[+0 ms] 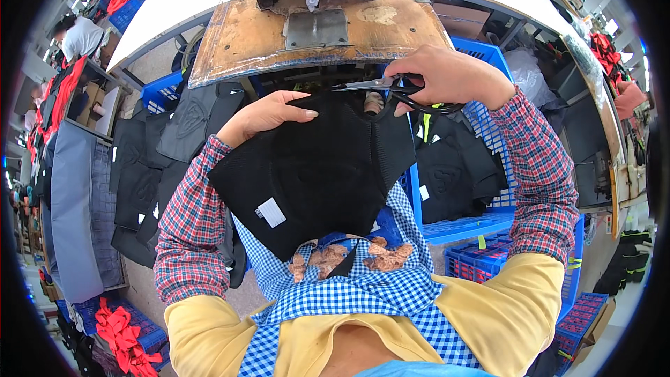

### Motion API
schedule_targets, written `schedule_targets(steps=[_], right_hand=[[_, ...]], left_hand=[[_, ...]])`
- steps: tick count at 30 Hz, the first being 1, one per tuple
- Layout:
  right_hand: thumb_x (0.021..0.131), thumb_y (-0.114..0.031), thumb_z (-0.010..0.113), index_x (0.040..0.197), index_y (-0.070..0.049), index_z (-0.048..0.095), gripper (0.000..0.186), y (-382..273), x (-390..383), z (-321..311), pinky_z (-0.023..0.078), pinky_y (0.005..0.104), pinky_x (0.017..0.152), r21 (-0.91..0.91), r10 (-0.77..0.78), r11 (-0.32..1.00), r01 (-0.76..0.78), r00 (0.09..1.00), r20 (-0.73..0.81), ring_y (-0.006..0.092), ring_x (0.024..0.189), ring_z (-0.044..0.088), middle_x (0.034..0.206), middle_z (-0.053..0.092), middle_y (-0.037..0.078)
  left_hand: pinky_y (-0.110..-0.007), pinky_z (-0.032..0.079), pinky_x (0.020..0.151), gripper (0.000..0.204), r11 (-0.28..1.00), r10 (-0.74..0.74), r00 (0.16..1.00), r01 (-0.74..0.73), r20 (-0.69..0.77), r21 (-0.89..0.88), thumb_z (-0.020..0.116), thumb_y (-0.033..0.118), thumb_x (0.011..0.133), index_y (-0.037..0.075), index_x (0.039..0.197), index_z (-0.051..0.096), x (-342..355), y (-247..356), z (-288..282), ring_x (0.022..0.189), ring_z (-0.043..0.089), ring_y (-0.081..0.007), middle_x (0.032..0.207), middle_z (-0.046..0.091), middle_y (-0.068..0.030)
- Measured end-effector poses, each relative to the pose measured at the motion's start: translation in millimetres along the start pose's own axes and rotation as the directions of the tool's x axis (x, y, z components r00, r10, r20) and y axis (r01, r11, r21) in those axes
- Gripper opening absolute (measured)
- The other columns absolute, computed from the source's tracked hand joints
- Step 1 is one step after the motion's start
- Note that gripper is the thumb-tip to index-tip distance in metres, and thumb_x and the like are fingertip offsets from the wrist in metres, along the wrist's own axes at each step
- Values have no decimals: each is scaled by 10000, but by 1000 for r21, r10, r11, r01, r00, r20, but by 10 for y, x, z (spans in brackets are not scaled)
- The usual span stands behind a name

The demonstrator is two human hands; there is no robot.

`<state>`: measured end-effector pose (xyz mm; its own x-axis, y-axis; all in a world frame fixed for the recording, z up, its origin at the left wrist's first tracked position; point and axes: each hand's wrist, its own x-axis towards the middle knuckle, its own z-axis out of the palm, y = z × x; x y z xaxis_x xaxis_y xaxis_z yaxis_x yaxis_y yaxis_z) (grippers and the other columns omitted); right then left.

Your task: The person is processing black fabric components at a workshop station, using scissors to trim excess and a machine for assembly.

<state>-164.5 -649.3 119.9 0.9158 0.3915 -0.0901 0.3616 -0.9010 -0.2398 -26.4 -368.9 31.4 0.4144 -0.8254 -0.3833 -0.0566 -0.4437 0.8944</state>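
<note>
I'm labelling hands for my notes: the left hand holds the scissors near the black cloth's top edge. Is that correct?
Wrong side: the head view shows the right hand holding the scissors, near the top edge of the black cloth.

Scissors at far edge of garment — tabletop beyond, crate right, cloth pile left.

A worn wooden counter is standing ahead, with a long white counter curving behind it. Grey floor is showing at the lower left. A shelf unit is standing farther left, while bright lamps are glowing near the upper right rim.
</note>
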Motion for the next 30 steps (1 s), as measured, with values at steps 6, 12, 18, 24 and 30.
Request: schedule_targets(steps=[6,12,18,24,30], right_hand=[[814,-319,700,1097,-28,636,411,-39,-24,-42,490,395,684,-32,0,999,1,999,33,317,735,623,776,633,165],[822,-238,677,1082,-31,635,335,108,-58,85,486,412,690,-40,-35,999,36,999,22,337,756,627,800,640,182],[818,-244,714,1091,-29,630,358,403,-125,116,491,380,688,-12,-31,999,30,993,-115,310,740,639,800,655,166],[784,-147,717,1109,-23,627,359,1126,102,134,508,352,782,-1,281,959,-284,950,-137,304,827,648,932,666,178],[737,-217,703,1060,-11,662,384,2225,706,327,521,415,748,-140,219,934,-328,837,-501,360,801,659,852,683,184]], left_hand=[[-227,374,964,569,999,24,999,-23,29,-44,694,230,859,-56,1310,497,78,-167,-41,1014,573,-114,1057,666,-48],[-227,366,968,554,999,25,1000,-26,16,38,696,259,856,-64,1274,531,144,-164,-25,1024,566,-115,1064,663,-52],[-225,366,961,530,999,30,999,-29,27,-34,700,258,851,-55,1254,554,283,-400,-126,1014,565,-114,1054,666,-49],[-221,381,941,439,996,-1,999,4,40,-84,693,249,863,-42,1181,608,209,-338,-128,988,569,-99,1034,668,-35],[-198,405,940,367,997,1,998,4,55,-81,667,178,892,-22,1193,605,118,-98,-77,994,576,-65,1059,667,-14]])
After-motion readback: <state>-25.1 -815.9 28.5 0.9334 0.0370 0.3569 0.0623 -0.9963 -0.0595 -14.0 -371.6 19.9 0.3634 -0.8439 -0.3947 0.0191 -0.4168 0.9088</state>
